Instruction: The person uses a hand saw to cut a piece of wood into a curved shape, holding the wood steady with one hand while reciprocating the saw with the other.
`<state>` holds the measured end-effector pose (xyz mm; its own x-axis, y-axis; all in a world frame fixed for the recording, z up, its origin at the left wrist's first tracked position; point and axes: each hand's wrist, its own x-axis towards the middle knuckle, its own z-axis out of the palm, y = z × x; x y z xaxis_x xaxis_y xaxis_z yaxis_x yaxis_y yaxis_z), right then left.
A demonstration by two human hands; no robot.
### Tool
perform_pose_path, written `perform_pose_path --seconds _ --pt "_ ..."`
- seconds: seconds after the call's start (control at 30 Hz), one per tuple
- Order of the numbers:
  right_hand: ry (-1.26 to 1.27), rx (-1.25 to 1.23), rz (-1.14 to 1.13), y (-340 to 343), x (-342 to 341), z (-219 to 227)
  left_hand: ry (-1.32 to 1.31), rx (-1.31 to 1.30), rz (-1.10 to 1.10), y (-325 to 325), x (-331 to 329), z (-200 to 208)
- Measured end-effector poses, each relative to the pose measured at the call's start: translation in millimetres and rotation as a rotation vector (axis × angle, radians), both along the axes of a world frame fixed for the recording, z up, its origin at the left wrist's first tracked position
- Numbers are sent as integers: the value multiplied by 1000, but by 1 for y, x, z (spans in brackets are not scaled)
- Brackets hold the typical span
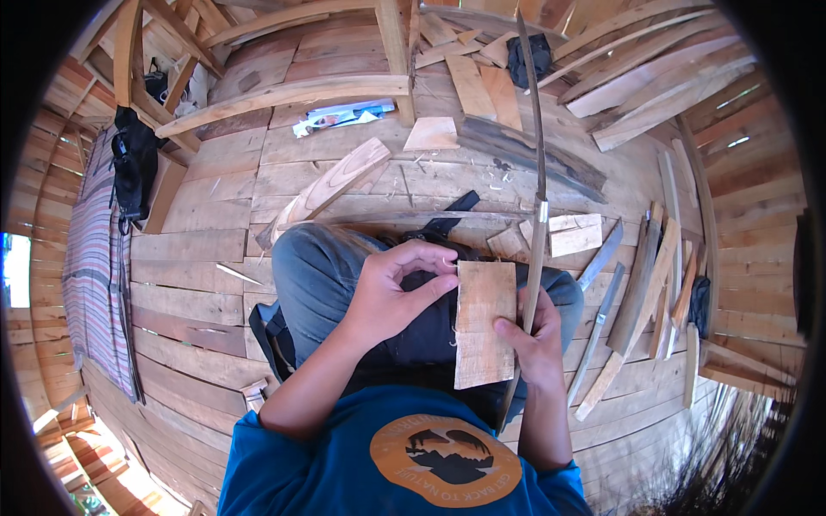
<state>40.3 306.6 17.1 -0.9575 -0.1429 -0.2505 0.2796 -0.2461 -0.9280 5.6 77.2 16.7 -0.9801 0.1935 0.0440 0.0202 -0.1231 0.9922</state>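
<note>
A short, flat wooden board [486,322] with rough edges stands over my lap. My right hand [538,340] grips its right side, thumb across the face, and the shaft of a long-handled knife [535,249] runs through the same hand. Its narrow dark blade points away from me beyond a shiny metal collar, and the handle's lower end passes behind the board toward my body. At the board's upper left corner, my left hand [400,288] is closed in a pinch, thumb and forefinger near the edge. A tiny pale sliver shows there; whether the fingers hold it is unclear.
Plank flooring surrounds my crossed legs. Two long blades [600,318] lie to the right, beside wooden strips [637,301]. Ahead are a thick offcut [331,189], a dark-edged plank [533,159] and a wooden frame [292,90]. A striped mat [99,267] lies at left.
</note>
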Motion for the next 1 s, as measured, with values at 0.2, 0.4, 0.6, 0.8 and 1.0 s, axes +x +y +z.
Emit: perform_pose_path --seconds 0.2,0.4,0.6,0.8,1.0 --pt "-11 0 47 3 -2 -1 88 30 -64 -7 -15 -2" --pt "-41 -52 113 7 2 1 -285 626 8 -26 -24 -5" --pt "-145 -88 36 18 6 -7 -201 -491 343 -68 -81 19" --pt "-222 -116 -10 18 -4 -2 303 -767 -148 -26 -67 36" --pt "-283 -181 124 14 -17 -5 878 -938 -494 -1 -37 46"
